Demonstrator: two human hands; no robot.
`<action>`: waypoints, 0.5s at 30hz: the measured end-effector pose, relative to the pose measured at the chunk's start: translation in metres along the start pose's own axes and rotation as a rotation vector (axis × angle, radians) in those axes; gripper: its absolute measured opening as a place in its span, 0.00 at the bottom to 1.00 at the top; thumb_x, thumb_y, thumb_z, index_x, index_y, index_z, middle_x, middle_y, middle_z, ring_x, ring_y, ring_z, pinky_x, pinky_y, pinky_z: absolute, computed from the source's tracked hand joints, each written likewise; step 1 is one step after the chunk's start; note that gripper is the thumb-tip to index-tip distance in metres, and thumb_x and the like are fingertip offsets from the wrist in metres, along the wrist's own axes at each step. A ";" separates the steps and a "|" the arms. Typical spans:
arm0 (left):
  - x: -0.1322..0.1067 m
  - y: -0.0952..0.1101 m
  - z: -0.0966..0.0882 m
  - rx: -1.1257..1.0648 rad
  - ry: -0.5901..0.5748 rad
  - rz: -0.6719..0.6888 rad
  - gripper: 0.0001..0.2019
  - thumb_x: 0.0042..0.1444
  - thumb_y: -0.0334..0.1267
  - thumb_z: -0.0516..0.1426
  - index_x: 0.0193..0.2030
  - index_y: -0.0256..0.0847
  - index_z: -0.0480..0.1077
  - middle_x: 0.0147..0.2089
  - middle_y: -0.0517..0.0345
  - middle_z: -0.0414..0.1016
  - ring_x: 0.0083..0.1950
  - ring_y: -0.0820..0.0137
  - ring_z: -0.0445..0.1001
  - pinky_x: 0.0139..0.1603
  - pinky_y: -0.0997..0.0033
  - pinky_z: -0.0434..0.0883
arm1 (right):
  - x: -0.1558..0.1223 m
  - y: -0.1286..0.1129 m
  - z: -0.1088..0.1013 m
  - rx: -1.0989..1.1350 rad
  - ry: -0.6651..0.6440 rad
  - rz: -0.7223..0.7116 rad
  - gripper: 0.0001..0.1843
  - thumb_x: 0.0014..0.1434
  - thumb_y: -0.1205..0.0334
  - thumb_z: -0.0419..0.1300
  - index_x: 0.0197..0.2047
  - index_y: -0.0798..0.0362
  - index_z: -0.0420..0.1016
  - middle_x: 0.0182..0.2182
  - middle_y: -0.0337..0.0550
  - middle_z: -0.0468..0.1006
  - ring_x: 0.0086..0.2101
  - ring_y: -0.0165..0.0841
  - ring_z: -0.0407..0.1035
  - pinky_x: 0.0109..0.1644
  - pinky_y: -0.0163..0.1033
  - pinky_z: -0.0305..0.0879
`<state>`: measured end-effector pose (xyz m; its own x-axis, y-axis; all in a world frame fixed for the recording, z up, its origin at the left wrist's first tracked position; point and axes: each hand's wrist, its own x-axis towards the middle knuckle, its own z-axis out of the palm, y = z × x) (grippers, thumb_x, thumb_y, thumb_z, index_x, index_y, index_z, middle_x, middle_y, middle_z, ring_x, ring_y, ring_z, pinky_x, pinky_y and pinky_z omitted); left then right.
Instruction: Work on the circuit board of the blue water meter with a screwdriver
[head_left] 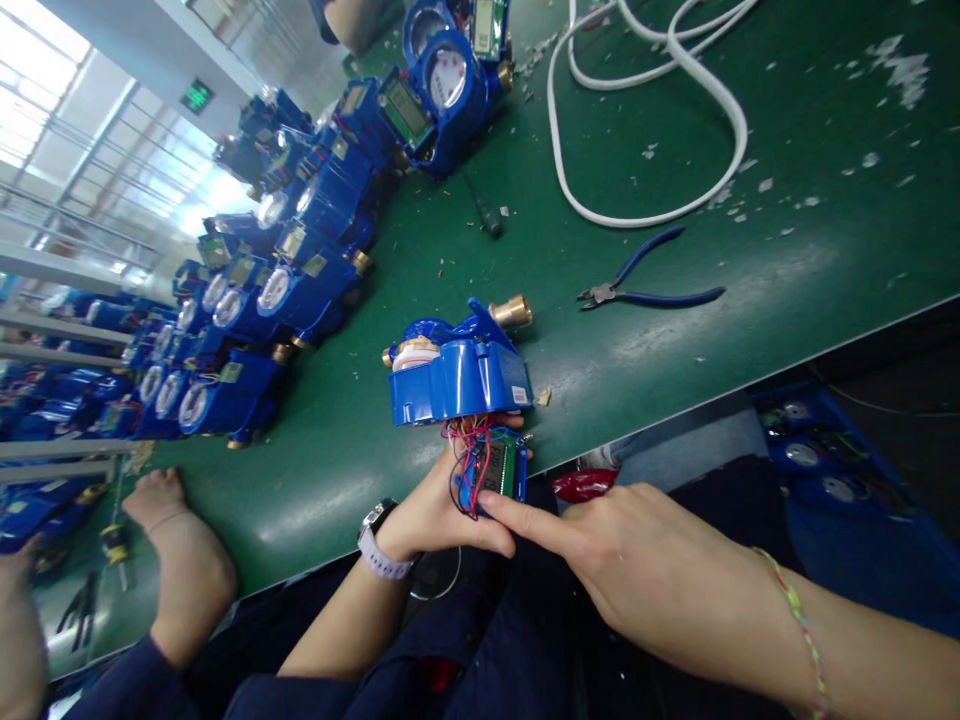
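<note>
My left hand [435,515], with a watch on its wrist, holds a small circuit board with an LCD display [496,468]. Red, blue and dark wires [470,432] run from the board up to a blue water meter [461,380], which lies tilted on the bench with a brass fitting pointing right. My right hand [637,560] reaches in from the right, its index finger stretched out with the tip at the board's lower edge. The other fingers of that hand curl under and are partly hidden; nothing shows in them.
Diagonal cutters [649,285] and a white cable [555,130] lie on the green bench [592,370]. A dark-handled screwdriver [489,218] lies farther back. Several blue meters [315,290] stand in rows leftward. Another person's hand [169,510] rests at the left. More meters sit in a blue crate [847,470] below right.
</note>
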<state>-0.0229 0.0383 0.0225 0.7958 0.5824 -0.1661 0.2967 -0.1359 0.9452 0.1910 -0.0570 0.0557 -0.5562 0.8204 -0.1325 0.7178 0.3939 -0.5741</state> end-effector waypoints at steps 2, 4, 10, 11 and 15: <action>-0.001 -0.004 -0.001 0.013 0.025 0.007 0.48 0.39 0.63 0.65 0.64 0.40 0.58 0.62 0.39 0.65 0.62 0.50 0.67 0.65 0.50 0.62 | 0.000 -0.004 0.002 -0.044 0.026 0.007 0.45 0.51 0.78 0.52 0.70 0.42 0.53 0.22 0.35 0.74 0.18 0.32 0.66 0.23 0.38 0.34; -0.003 -0.010 0.001 0.084 0.123 0.038 0.48 0.37 0.64 0.64 0.62 0.40 0.60 0.59 0.40 0.67 0.63 0.49 0.66 0.66 0.48 0.60 | 0.001 -0.005 0.006 -0.026 0.032 0.046 0.45 0.51 0.78 0.52 0.70 0.42 0.53 0.22 0.35 0.74 0.18 0.33 0.66 0.23 0.38 0.34; -0.007 -0.033 0.013 0.216 0.327 0.103 0.55 0.33 0.71 0.60 0.64 0.38 0.56 0.56 0.38 0.69 0.60 0.46 0.68 0.64 0.43 0.61 | 0.003 -0.004 0.031 0.332 0.104 0.119 0.36 0.62 0.74 0.48 0.70 0.41 0.51 0.27 0.38 0.77 0.23 0.32 0.70 0.24 0.35 0.46; -0.007 -0.035 0.015 0.220 0.326 0.112 0.55 0.33 0.72 0.60 0.65 0.38 0.55 0.55 0.38 0.70 0.59 0.46 0.69 0.64 0.43 0.61 | 0.003 -0.005 0.034 0.386 0.114 0.117 0.35 0.63 0.74 0.46 0.70 0.41 0.51 0.26 0.37 0.76 0.22 0.31 0.69 0.24 0.35 0.47; -0.007 -0.028 0.020 0.169 0.280 0.111 0.54 0.39 0.74 0.55 0.66 0.37 0.53 0.52 0.38 0.73 0.54 0.48 0.73 0.61 0.41 0.65 | 0.006 -0.007 0.037 0.513 0.126 0.087 0.32 0.66 0.71 0.43 0.71 0.43 0.51 0.25 0.38 0.76 0.20 0.30 0.66 0.24 0.34 0.50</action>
<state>-0.0260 0.0218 -0.0084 0.6592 0.7509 0.0411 0.3184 -0.3281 0.8893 0.1673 -0.0704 0.0288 -0.4265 0.8968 -0.1177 0.4449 0.0947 -0.8905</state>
